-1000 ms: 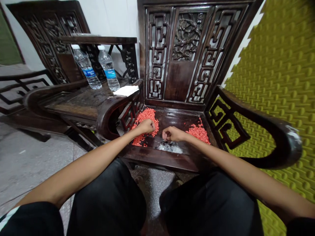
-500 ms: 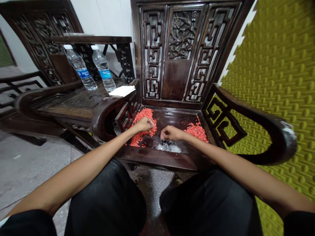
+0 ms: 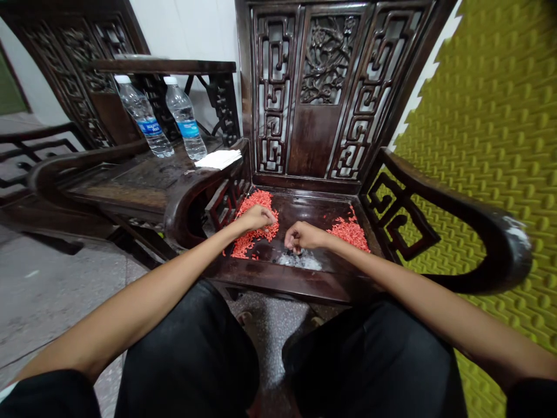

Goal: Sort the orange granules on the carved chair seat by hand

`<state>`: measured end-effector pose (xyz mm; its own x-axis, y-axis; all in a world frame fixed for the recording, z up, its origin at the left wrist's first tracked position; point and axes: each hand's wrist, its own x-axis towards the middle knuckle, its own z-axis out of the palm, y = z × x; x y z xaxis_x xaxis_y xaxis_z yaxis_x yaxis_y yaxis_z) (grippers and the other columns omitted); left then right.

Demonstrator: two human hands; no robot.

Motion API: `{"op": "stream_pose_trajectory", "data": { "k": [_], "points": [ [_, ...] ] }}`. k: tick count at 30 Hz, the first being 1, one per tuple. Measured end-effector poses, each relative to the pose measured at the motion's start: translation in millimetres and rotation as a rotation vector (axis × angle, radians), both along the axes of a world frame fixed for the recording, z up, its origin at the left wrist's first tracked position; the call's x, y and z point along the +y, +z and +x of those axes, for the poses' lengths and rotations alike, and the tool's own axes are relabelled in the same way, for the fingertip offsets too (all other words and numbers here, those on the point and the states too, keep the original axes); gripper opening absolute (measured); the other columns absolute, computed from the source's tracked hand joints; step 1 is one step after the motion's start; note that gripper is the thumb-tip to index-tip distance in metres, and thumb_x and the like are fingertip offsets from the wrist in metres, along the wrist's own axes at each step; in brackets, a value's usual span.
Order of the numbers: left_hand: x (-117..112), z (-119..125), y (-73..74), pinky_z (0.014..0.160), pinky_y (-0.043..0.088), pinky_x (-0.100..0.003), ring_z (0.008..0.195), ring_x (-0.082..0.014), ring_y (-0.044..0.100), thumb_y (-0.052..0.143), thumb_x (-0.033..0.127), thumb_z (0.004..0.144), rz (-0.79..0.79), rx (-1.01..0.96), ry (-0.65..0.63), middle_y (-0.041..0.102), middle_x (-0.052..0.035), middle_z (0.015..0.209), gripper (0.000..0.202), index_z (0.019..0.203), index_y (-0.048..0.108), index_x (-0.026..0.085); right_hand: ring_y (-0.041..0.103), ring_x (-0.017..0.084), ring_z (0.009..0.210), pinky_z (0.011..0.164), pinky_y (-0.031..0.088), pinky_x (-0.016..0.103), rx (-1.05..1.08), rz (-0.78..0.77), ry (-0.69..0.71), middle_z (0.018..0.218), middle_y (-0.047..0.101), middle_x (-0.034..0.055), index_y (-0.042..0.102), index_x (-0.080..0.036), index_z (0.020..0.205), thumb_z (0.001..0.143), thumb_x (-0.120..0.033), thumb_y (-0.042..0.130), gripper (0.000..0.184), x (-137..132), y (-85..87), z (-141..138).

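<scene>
My left hand rests curled on a heap of small orange-red grains, which lies on the dark wooden seat of a carved chair. My right hand hangs with its fingers pinched down, just above a small patch of whitish and dark material. A second heap of orange-red grains lies to the right of that hand, near the right armrest. Whether either hand holds any grains is hidden by the fingers.
A carved, latticed chair back rises behind the seat, with curved armrests on both sides. To the left, a side table holds two water bottles and a white napkin. Yellow-green foam covers the right side.
My right hand has dropped slightly closer to the whitish patch, and my left hand has shifted a little on its heap. The whole view has shifted slightly.
</scene>
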<state>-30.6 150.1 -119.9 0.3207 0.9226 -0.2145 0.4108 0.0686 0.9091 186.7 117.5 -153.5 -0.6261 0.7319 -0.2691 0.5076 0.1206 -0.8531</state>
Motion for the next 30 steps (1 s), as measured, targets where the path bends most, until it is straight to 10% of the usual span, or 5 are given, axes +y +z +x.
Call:
{"op": "stream_pose_trajectory", "data": {
  "k": [16,30],
  "points": [
    [2.4,-2.6,1.7,0.06,0.059,-0.022,0.058,-0.0096,0.062,0.075,0.001,0.069,0.001,-0.088,-0.013,0.068,0.0003,0.061,0.011,0.07,0.074,0.012,0.063,0.01,0.048,0.049,0.049,0.02,0.047,0.049,-0.001,0.057,0.067,-0.0017,0.07,-0.014,0.07,0.07,-0.022,0.08,0.013,0.8,8.3,2.3],
    [-0.3,-2.1,5.6,0.06,0.058,-0.022,0.058,-0.0103,0.063,0.07,-0.002,0.071,-0.004,-0.067,-0.025,0.069,-0.0001,0.061,0.015,0.07,0.074,0.012,0.069,0.014,0.054,0.055,0.057,0.024,0.081,-0.025,-0.007,0.063,0.071,0.0007,0.073,-0.013,0.075,0.074,-0.009,0.06,0.014,0.4,3.1,2.4]
  ]
}}
